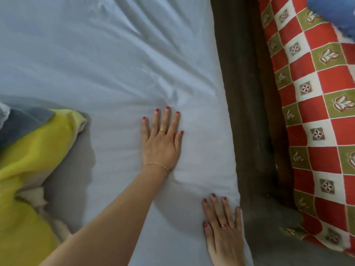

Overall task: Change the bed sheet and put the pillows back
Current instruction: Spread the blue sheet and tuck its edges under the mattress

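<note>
Pale blue-white cloth fills most of the view: one bed sheet (99,60) spread over the mattress, with long creases fanning out from the area just above the left hand. Its right edge runs down beside one dark brown strip of floor (247,104), and beyond that lies one checked cloth (315,116) in red, white and olive squares (the olive ones carry small leaf motifs, some white ones a diamond). One corner of blue fabric (334,14) overlaps the checked cloth at the top right.

Two hands are on the sheet, both flat with fingers straight and holding nothing. The left hand (162,143) lies palm down near the middle of the lower half, fingers spread and pointing away from the person, its forearm crossing the sheet from the lower left. It wears one gold ring and one thin gold bracelet at the wrist. The right hand (223,231) presses palm down at the sheet's right edge, its outer fingers right at the fold where the sheet drops toward the floor; it wears one ring with a reddish stone. All visible nails are painted red.

At the lower left one bundle of yellow and grey fabric (32,162) rests on the sheet, well apart from the hands; whether it is a pillow or a cover cannot be told.
</note>
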